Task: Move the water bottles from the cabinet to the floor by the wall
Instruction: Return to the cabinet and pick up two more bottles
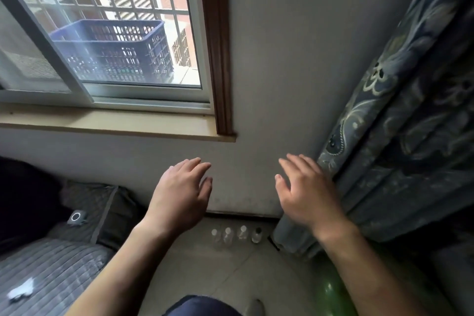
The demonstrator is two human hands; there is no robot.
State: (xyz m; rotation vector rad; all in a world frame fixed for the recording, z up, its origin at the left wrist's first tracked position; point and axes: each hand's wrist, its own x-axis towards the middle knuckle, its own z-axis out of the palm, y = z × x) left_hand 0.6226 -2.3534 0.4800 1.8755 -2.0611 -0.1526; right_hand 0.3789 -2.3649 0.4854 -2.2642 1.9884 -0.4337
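1. Four water bottles (234,236) stand upright in a short row on the tiled floor (205,272), close along its edge at the foot of the wall (282,84).
2. Three have pale caps; the rightmost cap is dark.
3. The left hand (180,196) hovers above them, palm down, fingers loosely spread, holding nothing.
4. The right hand (306,194) hovers likewise, fingers apart and empty, just beside the patterned curtain (400,136).
5. A grey quilted bed (56,264) lies to the left, under the window (102,33).
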